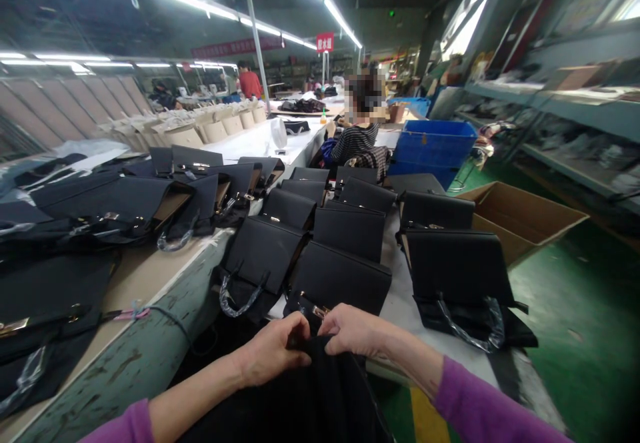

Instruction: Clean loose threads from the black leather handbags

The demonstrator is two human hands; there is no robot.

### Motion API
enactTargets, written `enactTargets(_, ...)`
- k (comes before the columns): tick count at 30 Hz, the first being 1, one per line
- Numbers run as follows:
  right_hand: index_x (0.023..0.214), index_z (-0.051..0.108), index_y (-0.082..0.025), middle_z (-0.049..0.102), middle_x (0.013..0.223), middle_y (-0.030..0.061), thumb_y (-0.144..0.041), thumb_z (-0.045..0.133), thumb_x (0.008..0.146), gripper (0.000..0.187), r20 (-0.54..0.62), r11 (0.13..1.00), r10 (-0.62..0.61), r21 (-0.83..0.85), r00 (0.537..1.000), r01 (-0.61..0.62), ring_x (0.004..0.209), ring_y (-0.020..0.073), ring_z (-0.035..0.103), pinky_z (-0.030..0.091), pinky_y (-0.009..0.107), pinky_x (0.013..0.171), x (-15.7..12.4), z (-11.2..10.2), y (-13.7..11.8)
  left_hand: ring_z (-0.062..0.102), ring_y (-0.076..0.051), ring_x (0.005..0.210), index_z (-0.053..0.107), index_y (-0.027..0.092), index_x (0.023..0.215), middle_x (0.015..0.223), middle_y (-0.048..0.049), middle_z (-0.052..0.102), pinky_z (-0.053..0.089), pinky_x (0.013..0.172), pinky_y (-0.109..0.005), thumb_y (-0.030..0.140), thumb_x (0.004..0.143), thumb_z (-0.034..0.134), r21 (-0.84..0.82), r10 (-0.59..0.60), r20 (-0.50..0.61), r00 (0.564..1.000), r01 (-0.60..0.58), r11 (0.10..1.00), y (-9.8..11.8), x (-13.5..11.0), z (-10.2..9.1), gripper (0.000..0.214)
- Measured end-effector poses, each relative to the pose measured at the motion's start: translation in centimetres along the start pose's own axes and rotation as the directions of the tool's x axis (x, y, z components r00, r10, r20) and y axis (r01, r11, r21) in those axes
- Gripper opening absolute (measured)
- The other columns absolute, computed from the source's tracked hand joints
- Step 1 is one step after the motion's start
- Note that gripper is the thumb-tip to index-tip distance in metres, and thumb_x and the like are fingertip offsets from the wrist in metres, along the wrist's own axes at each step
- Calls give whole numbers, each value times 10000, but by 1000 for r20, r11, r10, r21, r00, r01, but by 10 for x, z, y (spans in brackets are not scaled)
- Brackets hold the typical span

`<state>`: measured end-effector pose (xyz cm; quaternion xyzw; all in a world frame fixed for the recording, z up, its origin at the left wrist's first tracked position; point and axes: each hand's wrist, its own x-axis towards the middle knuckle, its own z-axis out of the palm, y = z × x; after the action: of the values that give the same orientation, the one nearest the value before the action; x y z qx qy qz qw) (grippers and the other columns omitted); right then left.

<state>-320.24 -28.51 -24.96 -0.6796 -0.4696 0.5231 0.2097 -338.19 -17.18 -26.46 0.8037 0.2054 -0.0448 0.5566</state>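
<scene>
Low in the middle, black cloth hangs in front of me; whether it belongs to a bag or to clothing I cannot tell. My left hand has its fingers curled around the cloth's upper edge. My right hand pinches the same edge, close beside the left. Just beyond my fingers lies a black handbag with a gold-coloured clasp, partly hidden by my hands. Left of it rests another black handbag, its handle wrapped in clear plastic. To the right is a similar handbag.
More black handbags cover the left bench and the table ahead. An open cardboard box and a blue bin stand to the right. A co-worker in a striped top sits beyond the table. Shelves line the right side.
</scene>
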Motion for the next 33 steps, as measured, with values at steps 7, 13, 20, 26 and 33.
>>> enactTargets(7,816,763,-173,629,624,-32,-172,635,611,242,-58,1000,2,-31,998,-3,523,102,531,363,179,470,1,6,5,579,-150,757,668,194,847,802,28,667,391,661,-240,235,744,684,218,0,-94,996,21,976,14,7,0,112)
enactTargets(13,830,774,-187,630,636,-32,-160,634,607,265,-92,998,-7,-69,996,1,556,106,543,355,177,481,-2,5,4,599,-165,739,682,201,804,782,15,686,393,654,-252,232,741,693,347,35,-185,982,32,937,15,6,8,71)
enactTargets(20,843,791,-224,554,550,-55,-151,622,605,300,-104,994,-24,-112,994,12,488,92,459,296,194,444,-4,4,0,642,-169,755,698,208,827,793,7,718,416,663,-238,214,769,658,429,54,-217,975,46,902,19,-1,9,70)
enactTargets(26,815,801,-230,513,511,-57,-198,639,632,246,-121,989,-46,-142,992,29,455,83,407,269,203,439,-3,4,0,666,-149,693,736,265,915,753,19,729,415,603,-215,209,864,509,565,19,-55,998,16,825,23,-4,2,239)
enactTargets(33,852,804,-229,564,559,-52,-233,635,675,244,-91,983,-122,-146,988,108,497,89,468,314,195,476,3,4,2,697,-268,685,691,174,749,746,-95,735,447,580,-305,192,849,468,844,61,72,996,-94,528,32,1,2,245)
